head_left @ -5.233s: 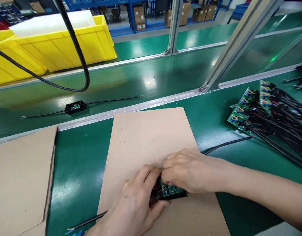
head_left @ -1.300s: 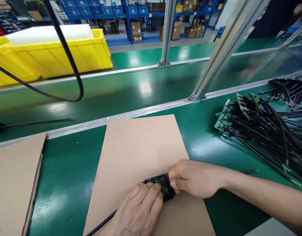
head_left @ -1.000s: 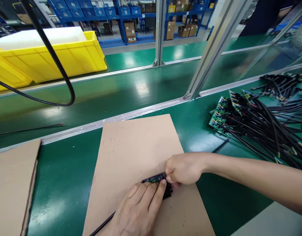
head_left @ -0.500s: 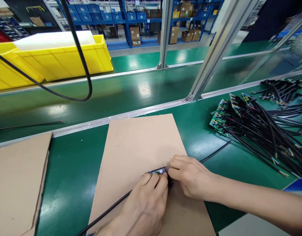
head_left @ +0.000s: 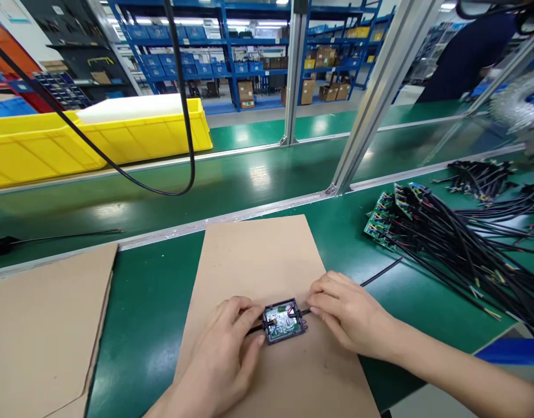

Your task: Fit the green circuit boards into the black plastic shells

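A small open black plastic case (head_left: 285,334) with a green circuit board (head_left: 281,321) inside lies on a cardboard sheet (head_left: 253,249). Black cables enter it from the left and right sides. My left hand (head_left: 226,348) is at the case's left edge, its thumb and fingers on either side of the left cable (head_left: 255,329), fingertips against the case. At the other side, my right hand (head_left: 343,313) pinches the right cable (head_left: 306,312) close to where it enters. That cable passes under the hand and comes out behind it on the green table. My left palm hides the rest of the left cable.
Bundled black cables with circuit boards (head_left: 450,244) lie on the right. More cardboard (head_left: 44,325) is at the left. Metal posts (head_left: 367,98) rise behind the table edge. A black cable loop (head_left: 189,145) hangs before yellow bins (head_left: 154,136). A person (head_left: 467,55) stands far right.
My left hand has moved left off the top of the case, so the board inside now shows. My right hand has shifted slightly right along the cable. The camera view has tilted up a little.
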A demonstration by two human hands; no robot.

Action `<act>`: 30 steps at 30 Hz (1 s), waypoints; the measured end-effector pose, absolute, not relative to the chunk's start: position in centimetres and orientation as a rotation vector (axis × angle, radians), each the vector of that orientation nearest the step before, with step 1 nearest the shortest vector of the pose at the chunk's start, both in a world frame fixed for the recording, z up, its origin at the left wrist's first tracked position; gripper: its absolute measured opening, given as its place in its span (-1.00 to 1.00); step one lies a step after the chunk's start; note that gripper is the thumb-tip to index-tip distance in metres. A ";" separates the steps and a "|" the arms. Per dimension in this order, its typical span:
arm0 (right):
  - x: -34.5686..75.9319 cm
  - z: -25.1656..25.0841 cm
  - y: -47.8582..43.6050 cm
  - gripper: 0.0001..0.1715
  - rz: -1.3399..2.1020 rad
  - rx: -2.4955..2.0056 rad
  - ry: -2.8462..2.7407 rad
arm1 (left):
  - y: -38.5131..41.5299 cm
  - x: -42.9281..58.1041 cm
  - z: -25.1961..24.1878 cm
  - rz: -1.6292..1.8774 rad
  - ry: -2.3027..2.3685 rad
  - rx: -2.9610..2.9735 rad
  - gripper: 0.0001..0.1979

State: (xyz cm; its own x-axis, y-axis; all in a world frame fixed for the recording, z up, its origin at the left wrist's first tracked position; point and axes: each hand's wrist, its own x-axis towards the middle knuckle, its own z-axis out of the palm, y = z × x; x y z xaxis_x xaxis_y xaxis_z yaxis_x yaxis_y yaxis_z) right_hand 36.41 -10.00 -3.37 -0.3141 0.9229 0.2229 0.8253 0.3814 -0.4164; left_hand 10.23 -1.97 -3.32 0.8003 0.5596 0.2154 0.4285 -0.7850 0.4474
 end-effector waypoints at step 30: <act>32.5 -4.0 -8.5 -0.73 0.252 -1.526 -2.449 | -4.2 10.7 -6.1 0.392 0.584 2.882 -0.47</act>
